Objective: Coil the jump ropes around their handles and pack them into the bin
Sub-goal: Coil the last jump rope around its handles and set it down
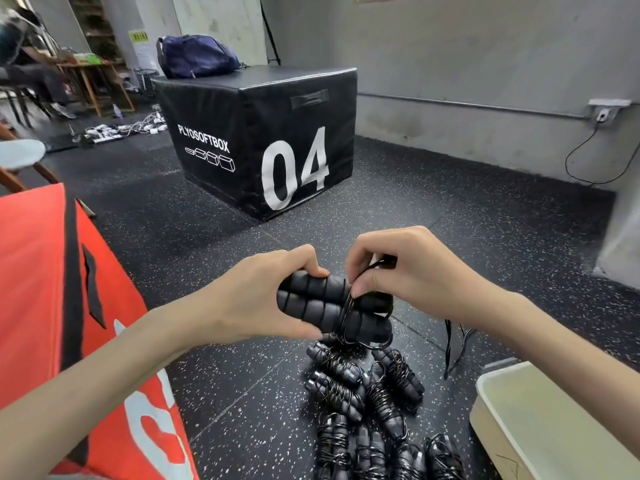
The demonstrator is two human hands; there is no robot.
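The left hand clamps both handles together so the right hand, pinching the rope, can wind it tight.

Foam handles: matte black with ringed grooves, thin black cord crossing them.
Coiled jump ropes on the near floor: black handles, glossy black cord, small grey end caps.
Floor: black rubber flecked with white.
Plyo box, far centre: black, white "04" and white "PLYOSOFTBOX" lettering with white box outlines.
Red box, near left: bright orange-red, black seams, pale grey lettering.
Bin, near right: cream, off-white inside.
Bag on the plyo box: navy blue.
Wall, far right: grey, scuffed darker low down.
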